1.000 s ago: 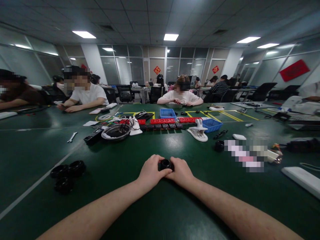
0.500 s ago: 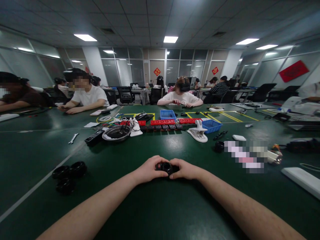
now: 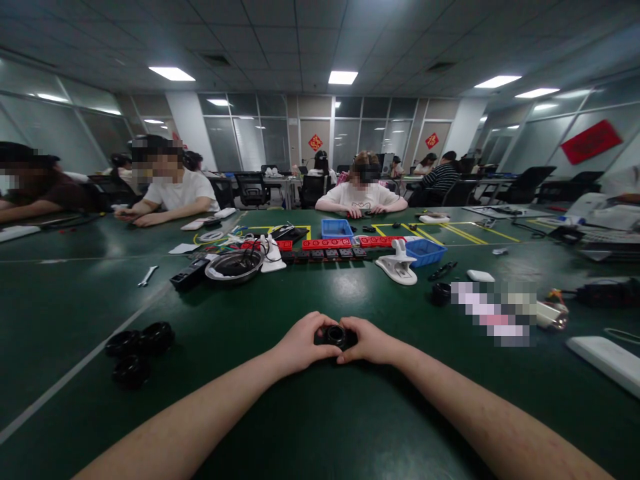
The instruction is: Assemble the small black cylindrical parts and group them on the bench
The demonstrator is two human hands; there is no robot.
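Note:
Low over the green table, my left hand (image 3: pixel 301 345) curls around the left side of a small black part with a round ring-shaped opening (image 3: pixel 336 335). My right hand (image 3: pixel 369 341) closes on the same part from the right, thumbs near each other at the front. Fingers cover much of it, so its full shape is hidden. To the left lie three black rings (image 3: pixel 131 371), bunched together. Another black round piece (image 3: pixel 441 294) sits on the right side.
Ahead stand a metal bowl (image 3: pixel 213 275), a white clip stand (image 3: pixel 400 270), red socket strips (image 3: pixel 327 243) and a blue bin (image 3: pixel 425 252). A wrench (image 3: pixel 147 277) lies at left, a white slab (image 3: pixel 607 360) at right. Co-workers sit across the table.
The fingers of my left hand have shifted slightly around the black part, and its ring-shaped opening sits a little further right. The view has moved very slightly.

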